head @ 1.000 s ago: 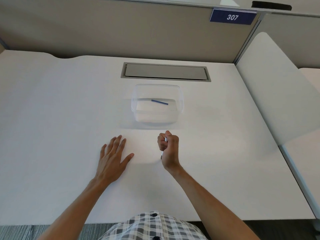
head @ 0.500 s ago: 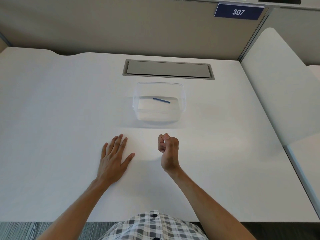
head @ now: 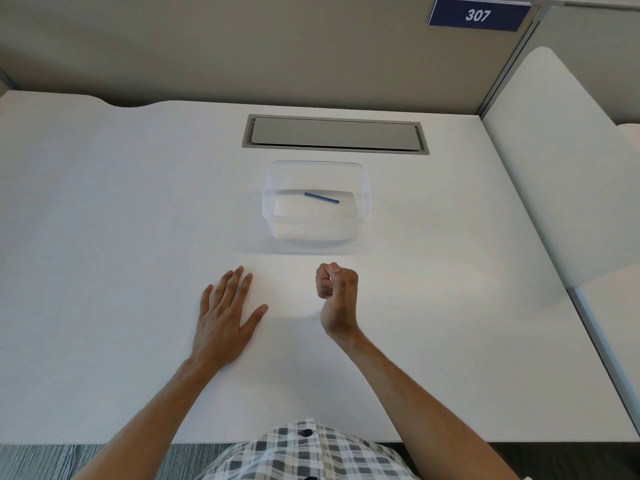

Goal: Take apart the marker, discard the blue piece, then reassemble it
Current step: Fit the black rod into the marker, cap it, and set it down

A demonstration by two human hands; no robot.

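I see my left hand (head: pixel 225 315) spread flat on the counter (head: pixel 104 237), my right hand (head: pixel 337 296) curled over a marker I can't see, blue piece (head: pixel 321 197) binned in the clear tub (head: pixel 363 202); a loosely seated cap may pop off.

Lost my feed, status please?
Left hand flat on desk. Right hand fisted, marker hidden. Blue piece in clear bin. Nothing blocking.

An office cubicle: a white desk (head: pixel 104 202) with a built-in cable hatch (head: pixel 335 134), beige partition walls (head: pixel 242 46), and a blue number plate (head: pixel 479 15) reading 307.
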